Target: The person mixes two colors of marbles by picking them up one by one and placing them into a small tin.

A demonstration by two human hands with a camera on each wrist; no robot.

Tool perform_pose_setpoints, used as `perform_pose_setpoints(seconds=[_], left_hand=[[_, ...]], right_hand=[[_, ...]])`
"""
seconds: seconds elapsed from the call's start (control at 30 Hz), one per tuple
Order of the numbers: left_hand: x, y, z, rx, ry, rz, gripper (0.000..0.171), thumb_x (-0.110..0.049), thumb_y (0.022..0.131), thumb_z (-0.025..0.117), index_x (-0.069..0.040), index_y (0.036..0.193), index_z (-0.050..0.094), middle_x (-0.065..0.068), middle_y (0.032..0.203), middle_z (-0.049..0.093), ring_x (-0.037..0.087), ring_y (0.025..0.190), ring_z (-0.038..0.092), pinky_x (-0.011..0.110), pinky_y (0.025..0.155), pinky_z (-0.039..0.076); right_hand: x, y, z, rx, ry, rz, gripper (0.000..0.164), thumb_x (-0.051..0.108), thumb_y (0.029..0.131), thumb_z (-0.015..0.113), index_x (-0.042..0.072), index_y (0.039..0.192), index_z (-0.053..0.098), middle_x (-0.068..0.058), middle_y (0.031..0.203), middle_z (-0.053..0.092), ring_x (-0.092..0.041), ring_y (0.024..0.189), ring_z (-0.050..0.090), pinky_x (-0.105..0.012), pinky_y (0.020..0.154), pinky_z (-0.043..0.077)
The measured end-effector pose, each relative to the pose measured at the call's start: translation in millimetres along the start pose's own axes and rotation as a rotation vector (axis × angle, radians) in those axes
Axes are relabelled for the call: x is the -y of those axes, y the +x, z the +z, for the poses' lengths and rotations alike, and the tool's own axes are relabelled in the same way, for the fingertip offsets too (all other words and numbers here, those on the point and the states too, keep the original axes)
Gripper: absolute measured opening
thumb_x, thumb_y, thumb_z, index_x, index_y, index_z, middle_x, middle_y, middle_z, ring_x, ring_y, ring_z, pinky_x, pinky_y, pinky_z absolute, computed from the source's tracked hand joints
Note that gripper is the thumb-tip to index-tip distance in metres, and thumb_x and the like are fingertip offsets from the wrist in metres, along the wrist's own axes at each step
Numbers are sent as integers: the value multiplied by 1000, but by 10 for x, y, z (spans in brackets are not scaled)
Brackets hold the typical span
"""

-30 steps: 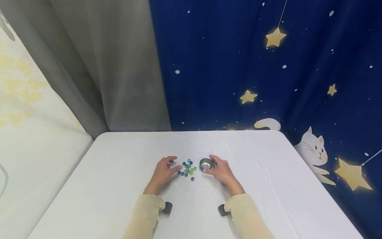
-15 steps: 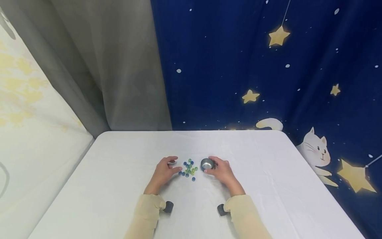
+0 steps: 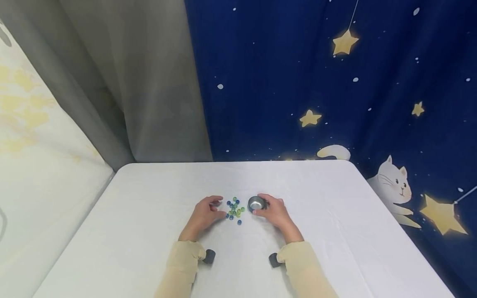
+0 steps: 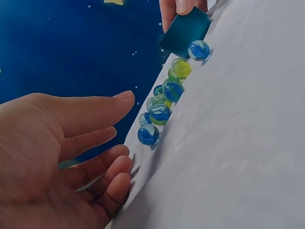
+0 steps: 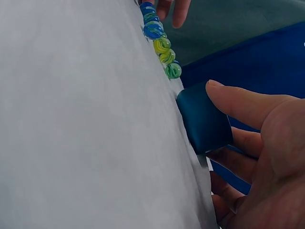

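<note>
A loose cluster of glass marbles, blue, green and yellow, lies on the table between the two hands. One blue marble sits apart on the near side. My left hand is at the cluster's left edge, fingers relaxed and apart, holding nothing. In the head view its thumb tip overlaps the leftmost marbles. On the other side, my right hand grips a small round metal cup between thumb and fingers. The cup stands upright at the table surface, silvery inside and teal-blue outside in the right wrist view.
A white cloth covers the table. Beyond its far edge hang a grey curtain and a dark blue curtain printed with stars and a cat. Black wrist cameras stick out from both cream sleeves.
My left hand has shifted slightly right, its thumb now overlapping the leftmost marbles. The cup and right hand keep their place beside the cluster; the head view has shifted a little.
</note>
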State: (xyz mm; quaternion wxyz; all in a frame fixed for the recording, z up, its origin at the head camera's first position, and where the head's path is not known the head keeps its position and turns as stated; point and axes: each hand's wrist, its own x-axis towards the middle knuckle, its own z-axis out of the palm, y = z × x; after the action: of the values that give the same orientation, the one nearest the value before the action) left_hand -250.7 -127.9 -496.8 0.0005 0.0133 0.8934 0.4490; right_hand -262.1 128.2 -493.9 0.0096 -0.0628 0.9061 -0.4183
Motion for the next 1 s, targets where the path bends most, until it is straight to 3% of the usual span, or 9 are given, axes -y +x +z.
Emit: perform_pose_setpoints(seconds=[0.27,0.6,0.73,1.0], left_hand=[[15,-13,3,15,1,-3,50,-14,78,80,-13,126,63,2,109,63,17,87,53,36,78,43],[0,-34,-88,109,36,-59,46,-15,76,82,-13,120,67,0,99,61,18,90,55,40,83,44],[-1,-49,-94,107,35,-81,40,-12,76,81,-15,114,69,0,98,60,19,91,55,40,84,44],[9,-73,-56,77,40,-53,29,-5,76,80,-15,103,72,1,93,58,19,87,53,38,80,43]], right_hand=[[28,-9,6,-5,-1,8,60,22,77,83,12,132,60,-13,129,59,-37,119,44,-54,100,35],[-17,-23,34,-26,36,-4,61,22,75,84,12,131,59,-11,126,62,-38,122,46,-55,102,33],[4,-45,28,-28,38,-5,58,22,75,84,11,127,61,-11,122,64,-37,118,47,-54,100,35],[19,-74,7,-34,9,-24,57,24,75,83,10,126,61,-12,123,63,-38,116,48,-56,98,36]])
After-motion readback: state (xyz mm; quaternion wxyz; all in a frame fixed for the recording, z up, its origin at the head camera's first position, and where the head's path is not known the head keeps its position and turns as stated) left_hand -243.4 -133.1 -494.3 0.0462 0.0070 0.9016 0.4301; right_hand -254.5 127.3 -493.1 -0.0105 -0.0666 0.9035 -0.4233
